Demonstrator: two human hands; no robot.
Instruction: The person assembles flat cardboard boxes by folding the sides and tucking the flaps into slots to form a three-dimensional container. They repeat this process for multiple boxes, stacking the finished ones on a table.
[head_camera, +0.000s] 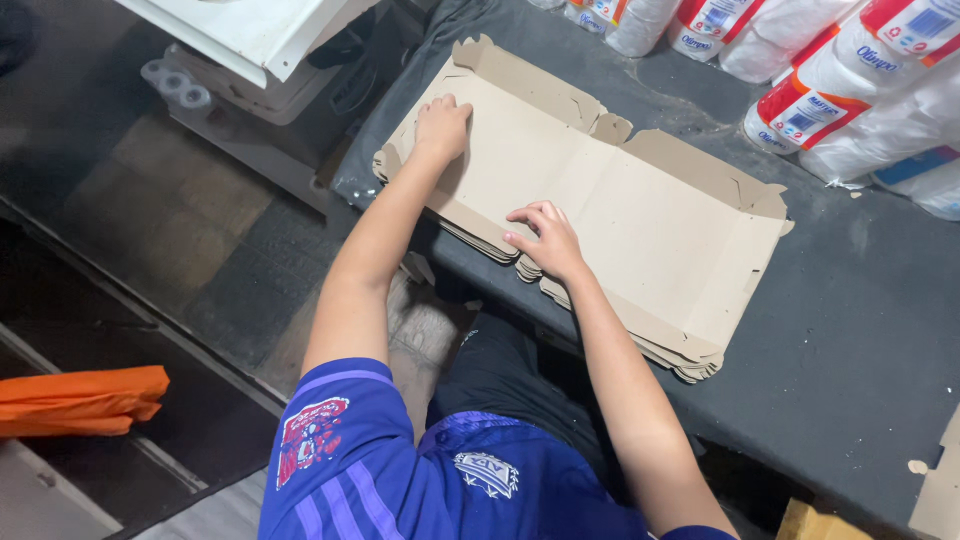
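Note:
A stack of flat brown die-cut cardboard box blanks (640, 215) lies on a dark grey table (860, 330). My left hand (442, 125) reaches to the far left part of the top sheet, fingers curled down onto it near a fold line. At the near edge of the stack, my right hand (545, 240) has its fingers spread over the top sheet and its thumb at the rim. I wear a blue jersey (400, 470), seen at the bottom.
Wrapped white paper rolls with red labels (830, 70) lie along the table's far right. A white panel (250, 30) hangs over the top left. An orange folded cloth (80, 400) lies at the left. Cardboard scraps (940, 480) sit at the lower right.

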